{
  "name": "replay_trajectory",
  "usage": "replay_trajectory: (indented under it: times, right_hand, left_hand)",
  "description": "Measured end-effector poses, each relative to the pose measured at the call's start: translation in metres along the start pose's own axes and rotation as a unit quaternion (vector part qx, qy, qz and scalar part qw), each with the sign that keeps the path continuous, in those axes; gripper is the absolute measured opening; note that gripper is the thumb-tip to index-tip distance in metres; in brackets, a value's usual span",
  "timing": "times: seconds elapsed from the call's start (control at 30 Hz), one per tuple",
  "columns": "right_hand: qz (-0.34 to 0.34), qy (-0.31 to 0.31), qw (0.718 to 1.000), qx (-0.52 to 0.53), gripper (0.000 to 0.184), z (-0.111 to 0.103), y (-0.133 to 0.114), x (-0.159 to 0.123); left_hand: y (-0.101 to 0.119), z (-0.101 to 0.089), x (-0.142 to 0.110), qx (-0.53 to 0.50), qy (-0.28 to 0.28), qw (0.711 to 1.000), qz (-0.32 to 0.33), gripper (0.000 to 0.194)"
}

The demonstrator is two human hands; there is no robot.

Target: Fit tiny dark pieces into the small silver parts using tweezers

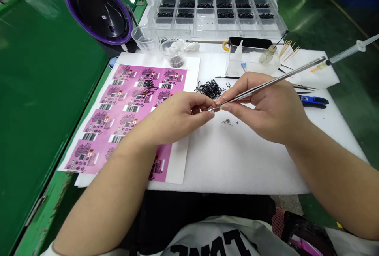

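Observation:
My right hand [266, 108] grips a pair of metal tweezers [281, 77], whose back end points up and to the right. The tips of the tweezers meet the fingertips of my left hand [177, 117]. Thumb and fingers of that hand are pinched together, and whatever sits between them is too small and covered to make out. Just beyond the fingertips lies a heap of small black U-shaped pieces [209, 89]. Nearer to me, below my right thumb, tiny shiny metal bits [227, 122] are scattered on the white foam board [237, 161].
Pink printed label sheets [117, 106] lie at left, bearing more black pieces. Behind are clear cups [145, 38], a purple-rimmed fan [97, 11] and a divided plastic box [204, 23]. At right are a syringe [352, 50], a blue-handled tool [314, 100], a small bottle [268, 55] and wooden sticks [288, 50].

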State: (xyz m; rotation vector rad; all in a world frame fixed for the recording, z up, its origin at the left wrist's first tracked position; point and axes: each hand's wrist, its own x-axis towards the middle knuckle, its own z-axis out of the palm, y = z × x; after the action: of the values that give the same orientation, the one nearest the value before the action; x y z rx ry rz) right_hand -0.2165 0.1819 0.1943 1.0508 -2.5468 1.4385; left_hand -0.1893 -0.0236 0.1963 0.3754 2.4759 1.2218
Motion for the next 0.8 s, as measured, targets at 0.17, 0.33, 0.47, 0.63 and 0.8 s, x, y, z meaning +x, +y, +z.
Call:
replay_trajectory:
  times: [0.17,0.33,0.47,0.63,0.8]
  right_hand:
    - [0.02,-0.004,1.0,0.001,0.011,-0.0007,-0.0021,0.0009]
    - [-0.004,-0.007,1.0,-0.002,0.011,-0.0014,-0.0009,0.001]
    - [-0.02,-0.008,1.0,-0.013,0.009,-0.001,-0.0002,0.0004]
    - [-0.021,-0.008,1.0,-0.019,0.011,-0.0016,-0.0005,0.0001]
    - [-0.026,0.004,0.999,-0.035,0.004,-0.0025,-0.0019,-0.002]
  left_hand:
    - [0.0,0.0,-0.0004,-0.003,-0.001,1.0,-0.006,0.023]
    - [-0.0005,0.0002,0.0001,-0.001,0.001,1.0,-0.005,0.023]
    - [-0.0008,0.0008,0.0006,-0.001,0.0,1.0,-0.006,0.022]
    - [-0.0028,0.0017,0.0015,-0.023,0.003,1.0,-0.008,0.021]
    - [-0.0023,0.0011,0.0018,-0.096,0.015,0.995,-0.014,0.016]
